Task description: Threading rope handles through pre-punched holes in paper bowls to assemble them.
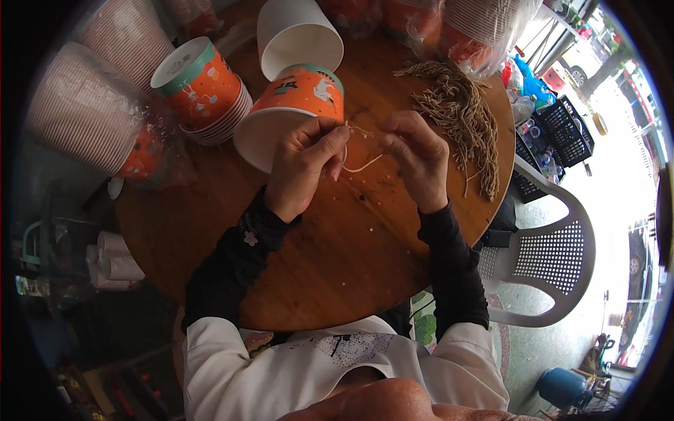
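String [361, 165] pinched btwn both hands, left hand [303, 165], right hand [415, 158], fingers curled.

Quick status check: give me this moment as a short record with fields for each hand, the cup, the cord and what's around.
left hand: left hand pinches the rim of the orange paper cup, which lies on its side
right hand: right hand pinches the thin beige cord near its end
cord: loops slack between both hands, one end at the cup rim
surface: round brown wooden table
nearby: pile of tan twisted cords, stack of orange paper cups, white plastic chair
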A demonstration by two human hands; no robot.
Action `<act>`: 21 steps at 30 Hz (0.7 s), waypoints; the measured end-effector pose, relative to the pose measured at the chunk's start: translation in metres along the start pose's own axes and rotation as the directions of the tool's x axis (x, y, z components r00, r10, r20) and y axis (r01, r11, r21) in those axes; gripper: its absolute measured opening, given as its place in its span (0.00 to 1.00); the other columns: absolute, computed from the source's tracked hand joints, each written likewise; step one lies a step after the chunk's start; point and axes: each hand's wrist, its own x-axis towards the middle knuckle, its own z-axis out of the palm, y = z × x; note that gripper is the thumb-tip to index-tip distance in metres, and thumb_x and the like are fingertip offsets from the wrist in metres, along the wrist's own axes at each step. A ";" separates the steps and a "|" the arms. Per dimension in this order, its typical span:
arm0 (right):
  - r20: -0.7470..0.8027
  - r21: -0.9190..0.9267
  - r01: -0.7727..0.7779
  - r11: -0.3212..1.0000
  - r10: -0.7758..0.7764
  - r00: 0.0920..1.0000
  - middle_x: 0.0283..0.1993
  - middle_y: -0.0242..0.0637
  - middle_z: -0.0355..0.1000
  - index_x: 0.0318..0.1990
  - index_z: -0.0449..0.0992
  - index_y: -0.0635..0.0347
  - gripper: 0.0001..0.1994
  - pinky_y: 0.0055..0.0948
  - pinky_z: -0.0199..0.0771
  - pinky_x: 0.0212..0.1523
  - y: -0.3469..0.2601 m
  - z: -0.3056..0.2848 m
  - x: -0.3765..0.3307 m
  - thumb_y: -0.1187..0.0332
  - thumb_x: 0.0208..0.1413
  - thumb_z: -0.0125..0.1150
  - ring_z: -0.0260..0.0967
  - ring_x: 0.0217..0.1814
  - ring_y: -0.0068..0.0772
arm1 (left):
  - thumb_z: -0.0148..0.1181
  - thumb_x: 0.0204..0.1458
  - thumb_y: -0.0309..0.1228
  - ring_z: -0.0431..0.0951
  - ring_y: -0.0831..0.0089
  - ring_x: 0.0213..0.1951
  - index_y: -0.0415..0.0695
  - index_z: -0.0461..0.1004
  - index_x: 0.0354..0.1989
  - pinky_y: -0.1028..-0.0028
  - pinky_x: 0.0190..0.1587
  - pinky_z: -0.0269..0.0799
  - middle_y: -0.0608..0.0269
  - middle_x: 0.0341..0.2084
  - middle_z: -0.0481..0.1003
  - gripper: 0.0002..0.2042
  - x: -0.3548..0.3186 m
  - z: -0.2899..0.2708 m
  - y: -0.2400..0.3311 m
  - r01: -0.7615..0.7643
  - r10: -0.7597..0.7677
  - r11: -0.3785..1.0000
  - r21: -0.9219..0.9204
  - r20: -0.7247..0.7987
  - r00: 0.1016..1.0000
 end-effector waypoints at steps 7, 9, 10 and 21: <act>0.042 -0.264 0.181 0.947 -0.176 0.983 0.37 0.35 0.74 0.43 0.79 0.63 0.13 0.23 0.75 0.38 -0.012 0.010 -0.003 0.81 0.48 0.67 0.74 0.36 0.25 | 0.59 0.59 0.32 0.67 0.83 0.17 0.38 0.74 0.36 0.82 0.20 0.62 0.68 0.19 0.71 0.08 -0.001 0.003 -0.004 0.013 -0.013 1.000 0.015 -0.018 1.000; 0.020 -0.251 0.175 0.952 -0.176 0.984 0.36 0.35 0.74 0.42 0.79 0.63 0.12 0.23 0.75 0.38 -0.012 0.010 -0.003 0.81 0.48 0.67 0.74 0.36 0.25 | 0.59 0.59 0.31 0.67 0.83 0.17 0.37 0.74 0.36 0.82 0.20 0.63 0.68 0.19 0.71 0.08 -0.001 0.004 -0.007 0.014 -0.014 1.000 0.012 -0.010 1.000; -0.004 -0.238 0.168 0.957 -0.174 0.985 0.35 0.35 0.74 0.41 0.80 0.63 0.11 0.22 0.75 0.38 -0.012 0.010 -0.004 0.81 0.48 0.66 0.74 0.36 0.24 | 0.58 0.59 0.31 0.67 0.83 0.17 0.37 0.74 0.36 0.82 0.21 0.63 0.68 0.19 0.71 0.08 -0.001 0.005 -0.008 0.017 -0.017 1.000 0.010 0.000 1.000; -0.057 -0.209 0.070 0.975 -0.084 0.995 0.29 0.32 0.72 0.32 0.77 0.63 0.05 0.21 0.70 0.31 -0.005 0.006 -0.005 0.76 0.49 0.68 0.70 0.30 0.21 | 0.58 0.59 0.30 0.68 0.85 0.18 0.39 0.73 0.35 0.83 0.20 0.64 0.70 0.20 0.72 0.07 -0.002 0.008 -0.010 0.026 -0.028 0.996 0.091 0.014 1.000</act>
